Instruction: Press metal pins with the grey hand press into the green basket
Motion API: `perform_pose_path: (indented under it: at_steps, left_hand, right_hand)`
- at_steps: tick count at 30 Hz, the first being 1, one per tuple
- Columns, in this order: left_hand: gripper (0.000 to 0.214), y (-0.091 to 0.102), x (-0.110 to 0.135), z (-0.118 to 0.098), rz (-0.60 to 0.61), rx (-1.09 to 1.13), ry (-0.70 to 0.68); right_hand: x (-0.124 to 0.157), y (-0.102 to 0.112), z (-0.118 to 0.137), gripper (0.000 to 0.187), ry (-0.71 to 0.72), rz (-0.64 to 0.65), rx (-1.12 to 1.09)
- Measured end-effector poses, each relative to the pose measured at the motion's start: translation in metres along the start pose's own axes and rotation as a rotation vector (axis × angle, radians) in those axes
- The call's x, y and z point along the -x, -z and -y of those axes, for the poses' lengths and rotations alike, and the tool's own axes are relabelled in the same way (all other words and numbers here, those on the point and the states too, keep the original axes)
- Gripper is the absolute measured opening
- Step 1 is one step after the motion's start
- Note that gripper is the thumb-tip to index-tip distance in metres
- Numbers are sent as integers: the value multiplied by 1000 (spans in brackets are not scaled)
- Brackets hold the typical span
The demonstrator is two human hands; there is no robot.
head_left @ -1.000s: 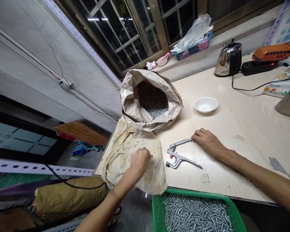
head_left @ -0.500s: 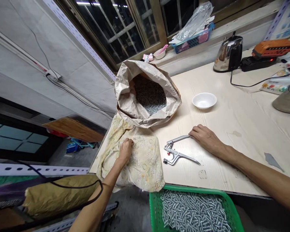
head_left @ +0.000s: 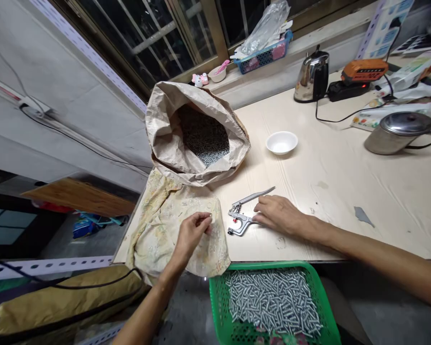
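Observation:
My left hand (head_left: 195,232) is over a yellowish patterned cloth (head_left: 154,235), thumb and fingertips pinched together; whatever is between them is too small to make out. A few tiny slim pieces (head_left: 183,203) lie on the cloth just beyond it. My right hand (head_left: 282,214) has its fingers closed over the lower handle of grey metal snap-fastener pliers (head_left: 242,223), which lie on the table with handles spread. The pliers have a spring and a red tip at the jaw. Behind the cloth stands an open paper sack (head_left: 161,129) with small metal screws (head_left: 213,155) inside.
A green basket (head_left: 219,306) heaped with silvery screws (head_left: 273,299) is below the table's front edge. Farther back on the table (head_left: 330,163) are a white bowl (head_left: 281,143), a kettle (head_left: 311,76), an orange battery (head_left: 364,71) on a charger and a lidded steel mug (head_left: 388,139).
My left hand has lifted toward the right with fingertips pinched. My right hand has moved from the upper handle of the pliers to the lower one. The view has shifted right.

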State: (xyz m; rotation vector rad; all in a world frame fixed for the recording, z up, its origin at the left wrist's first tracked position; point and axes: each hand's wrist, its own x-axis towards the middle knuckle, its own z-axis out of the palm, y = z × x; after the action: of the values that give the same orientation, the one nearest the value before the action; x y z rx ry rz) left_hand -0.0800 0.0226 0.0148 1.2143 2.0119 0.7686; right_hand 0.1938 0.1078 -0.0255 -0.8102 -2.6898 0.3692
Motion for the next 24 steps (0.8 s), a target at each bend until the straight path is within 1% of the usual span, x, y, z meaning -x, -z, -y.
perform_pose_path:
  at_steps: [2,3,5,6,8,10,15,20,24]
  left_hand:
    - [39,-23,14,-11,63,152,39]
    - [38,-33,18,-14,84,187,49]
    - [35,-46,21,-17,99,180,40]
    - [34,-50,20,-16,93,156,29]
    - [35,-53,17,-12,68,124,20]
    - [37,-55,14,-5,56,137,33]
    - [41,-61,14,4,105,219,112]
    - [43,-66,17,4,112,259,176]
    - [44,-67,17,-1,108,250,184]
  right_hand:
    - [4,-6,11,22,-25,72,-1]
    - [5,-9,14,18,-47,109,12]
    - [6,-15,15,10,-76,183,28]
    - [6,-16,14,11,-79,213,28]
    - [6,-16,11,16,-74,234,26]
    - [7,-13,8,19,-52,218,30]
    - [10,-9,7,23,11,166,39]
    - [12,-10,2,23,46,126,22]
    - [13,-9,1,24,38,119,25]
